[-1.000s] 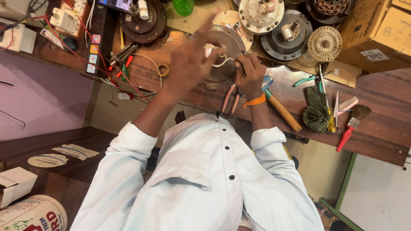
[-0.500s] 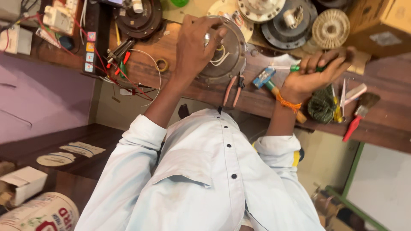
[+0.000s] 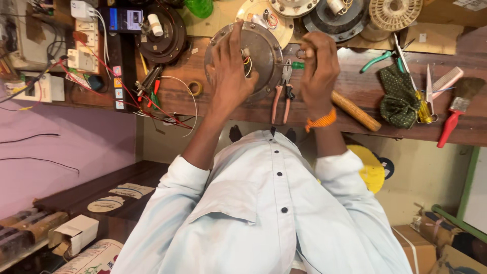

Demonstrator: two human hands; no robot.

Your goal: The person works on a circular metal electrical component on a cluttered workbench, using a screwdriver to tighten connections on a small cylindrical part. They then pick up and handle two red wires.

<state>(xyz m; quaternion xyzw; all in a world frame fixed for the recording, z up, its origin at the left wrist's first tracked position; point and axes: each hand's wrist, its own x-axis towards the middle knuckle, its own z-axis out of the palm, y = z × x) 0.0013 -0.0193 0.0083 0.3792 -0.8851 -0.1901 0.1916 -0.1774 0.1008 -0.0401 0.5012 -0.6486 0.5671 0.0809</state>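
Wooden tabletop (image 3: 355, 86) crowded with tools, 2 hands at work on a round metal motor cover (image 3: 266, 56).

Left hand (image 3: 231, 76) lies spread over the cover's face, fingers pressing on it beside the coloured wires (image 3: 247, 60) coming from its centre, so it steadies the cover rather than gripping it. Right hand (image 3: 318, 66) is clenched around a green-handled screwdriver (image 3: 291, 65), whose shaft points at the cover's middle; an orange band sits on that wrist. Pliers (image 3: 281, 94) with pink handles lie just below the cover, between the 2 forearms. A wooden handle (image 3: 355, 110) rests to the right of the wrist, with a dark green cloth (image 3: 398, 96) and a red-handled brush (image 3: 454, 114) farther right.
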